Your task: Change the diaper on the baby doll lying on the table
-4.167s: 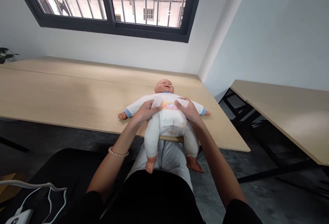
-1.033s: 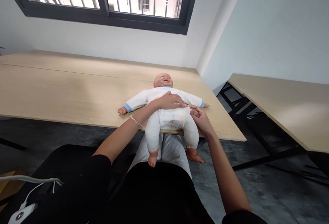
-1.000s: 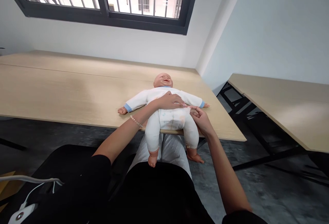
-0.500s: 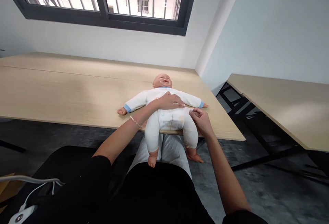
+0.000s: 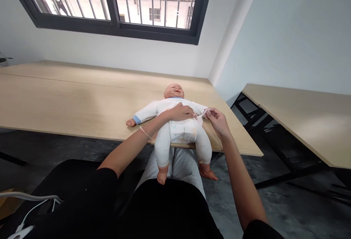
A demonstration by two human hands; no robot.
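A baby doll [image 5: 174, 91] in a white outfit with blue cuffs lies on its back, its legs hanging over the front edge of the table. Around its hips is a white diaper [image 5: 182, 131] with faint coloured prints. My left hand [image 5: 182, 112] rests palm down across the doll's belly, at the top of the diaper, with fingers stretched out. Between the thumb and fingers of my right hand [image 5: 218, 121] is the diaper tab [image 5: 203, 114], pulled out from the diaper's side and up toward the doll's arm.
The wooden table [image 5: 82, 100] stands against the wall under a barred window [image 5: 153, 4]. Beyond a gap to the right is a second table [image 5: 304, 118]. A black chair [image 5: 68, 173] and a grey cable [image 5: 30, 195] are at the lower left.
My right hand has moved up and outward from the diaper's side, drawing the tab out into a stretched strip. My left hand has stayed on the doll's belly.
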